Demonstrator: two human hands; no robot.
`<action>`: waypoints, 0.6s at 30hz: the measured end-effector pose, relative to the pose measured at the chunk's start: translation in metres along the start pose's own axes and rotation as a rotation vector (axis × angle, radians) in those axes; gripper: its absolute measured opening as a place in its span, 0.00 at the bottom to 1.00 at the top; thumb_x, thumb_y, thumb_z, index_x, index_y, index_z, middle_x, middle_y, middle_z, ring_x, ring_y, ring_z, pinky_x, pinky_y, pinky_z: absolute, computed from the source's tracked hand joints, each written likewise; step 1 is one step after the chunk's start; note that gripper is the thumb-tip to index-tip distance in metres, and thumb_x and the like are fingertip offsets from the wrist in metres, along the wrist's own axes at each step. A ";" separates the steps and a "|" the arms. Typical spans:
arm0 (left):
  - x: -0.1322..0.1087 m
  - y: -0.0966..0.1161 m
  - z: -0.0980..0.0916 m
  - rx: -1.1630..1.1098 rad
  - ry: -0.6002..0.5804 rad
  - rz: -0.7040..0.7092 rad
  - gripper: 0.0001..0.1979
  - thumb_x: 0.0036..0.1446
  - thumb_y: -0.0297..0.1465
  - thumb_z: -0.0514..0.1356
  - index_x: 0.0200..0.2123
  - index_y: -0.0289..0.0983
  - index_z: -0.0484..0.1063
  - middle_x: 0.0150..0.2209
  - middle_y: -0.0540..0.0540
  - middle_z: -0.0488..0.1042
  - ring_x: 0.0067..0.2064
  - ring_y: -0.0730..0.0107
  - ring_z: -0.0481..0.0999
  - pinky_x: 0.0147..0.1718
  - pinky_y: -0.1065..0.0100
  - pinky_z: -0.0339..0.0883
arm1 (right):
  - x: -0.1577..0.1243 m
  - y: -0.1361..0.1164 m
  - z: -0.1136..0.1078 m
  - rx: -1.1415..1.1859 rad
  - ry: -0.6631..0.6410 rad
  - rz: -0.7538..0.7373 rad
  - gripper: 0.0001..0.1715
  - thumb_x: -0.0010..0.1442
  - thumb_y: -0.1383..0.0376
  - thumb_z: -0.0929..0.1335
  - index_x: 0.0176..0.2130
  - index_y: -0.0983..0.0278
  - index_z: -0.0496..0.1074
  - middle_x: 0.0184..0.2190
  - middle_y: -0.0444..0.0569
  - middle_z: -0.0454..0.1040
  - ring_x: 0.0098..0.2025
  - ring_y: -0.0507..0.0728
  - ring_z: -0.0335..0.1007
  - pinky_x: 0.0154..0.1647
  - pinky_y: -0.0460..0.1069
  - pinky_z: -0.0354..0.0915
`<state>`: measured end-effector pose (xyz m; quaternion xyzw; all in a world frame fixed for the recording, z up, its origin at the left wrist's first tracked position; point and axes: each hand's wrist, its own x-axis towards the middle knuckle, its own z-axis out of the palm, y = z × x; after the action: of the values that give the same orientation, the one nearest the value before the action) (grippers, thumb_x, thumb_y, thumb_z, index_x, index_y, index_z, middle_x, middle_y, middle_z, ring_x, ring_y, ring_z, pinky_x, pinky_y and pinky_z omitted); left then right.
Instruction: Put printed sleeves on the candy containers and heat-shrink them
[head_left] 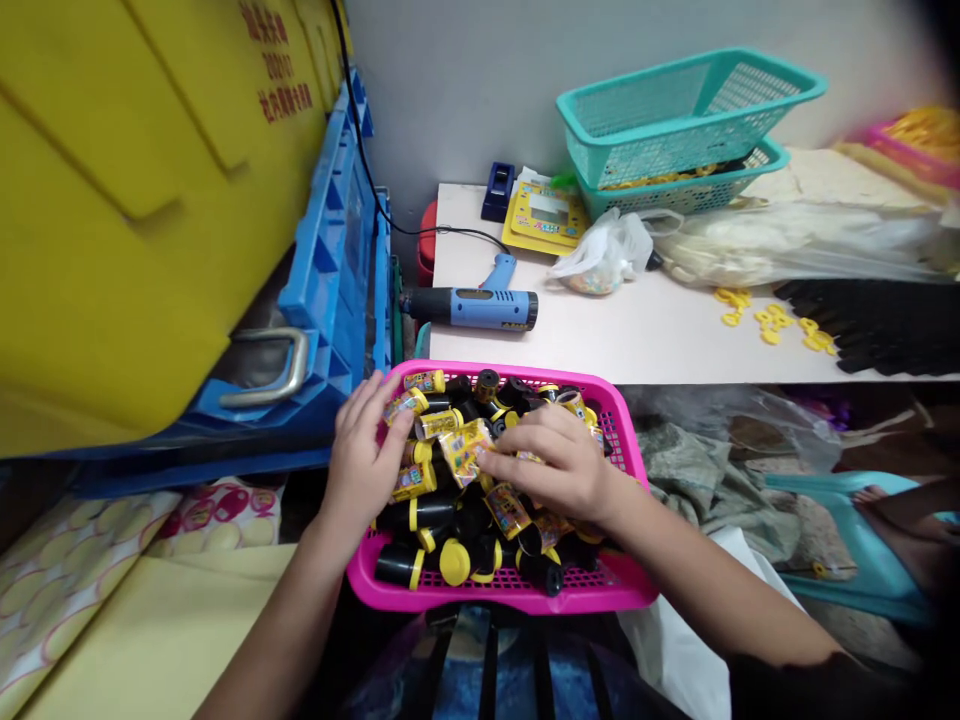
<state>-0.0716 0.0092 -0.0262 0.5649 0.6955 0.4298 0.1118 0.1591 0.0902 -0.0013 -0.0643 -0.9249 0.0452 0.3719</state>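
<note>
We log the left hand (364, 450) at 9 o'clock and the right hand (551, 465) at 3 o'clock in a pink mesh basket (637, 470), fingers spread and curved; any grip we cannot tell. A labelled canister (463, 450) lies mid-basket, long axis running 10-to-4 o'clock, right fingertips (486, 458) touching it, so the right hand is nearer. Black-and-yellow canisters (412, 512) heap around it.
</note>
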 end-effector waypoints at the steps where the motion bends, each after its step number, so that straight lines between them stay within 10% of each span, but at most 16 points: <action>1: -0.002 0.007 -0.004 -0.053 0.038 0.007 0.16 0.63 0.39 0.56 0.50 0.41 0.76 0.56 0.42 0.74 0.60 0.57 0.70 0.62 0.54 0.59 | -0.002 -0.002 -0.005 -0.021 0.018 -0.029 0.14 0.66 0.71 0.64 0.47 0.58 0.75 0.36 0.49 0.77 0.35 0.55 0.66 0.32 0.52 0.59; 7: -0.013 0.049 -0.006 -0.526 -0.197 -0.193 0.19 0.53 0.37 0.68 0.47 0.39 0.76 0.40 0.45 0.80 0.39 0.65 0.80 0.36 0.69 0.74 | -0.006 -0.011 0.000 0.051 0.021 0.091 0.15 0.65 0.68 0.66 0.48 0.52 0.75 0.36 0.46 0.77 0.34 0.54 0.67 0.32 0.52 0.60; 15: -0.011 0.064 0.005 -0.469 -0.202 -0.255 0.11 0.51 0.35 0.69 0.39 0.40 0.81 0.32 0.48 0.81 0.30 0.70 0.78 0.30 0.72 0.72 | 0.000 0.006 -0.024 0.370 -0.001 0.814 0.15 0.67 0.58 0.64 0.48 0.62 0.74 0.41 0.51 0.78 0.42 0.56 0.73 0.44 0.53 0.67; 18: -0.009 0.069 0.004 -0.440 -0.203 -0.214 0.05 0.53 0.33 0.67 0.34 0.41 0.82 0.33 0.49 0.83 0.32 0.67 0.80 0.34 0.70 0.74 | -0.010 0.017 -0.040 0.273 -0.230 0.903 0.10 0.64 0.62 0.66 0.40 0.63 0.76 0.36 0.50 0.78 0.38 0.56 0.73 0.41 0.52 0.65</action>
<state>-0.0183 0.0021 0.0184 0.4905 0.6264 0.4973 0.3460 0.1957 0.1070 0.0180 -0.4048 -0.8252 0.3297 0.2156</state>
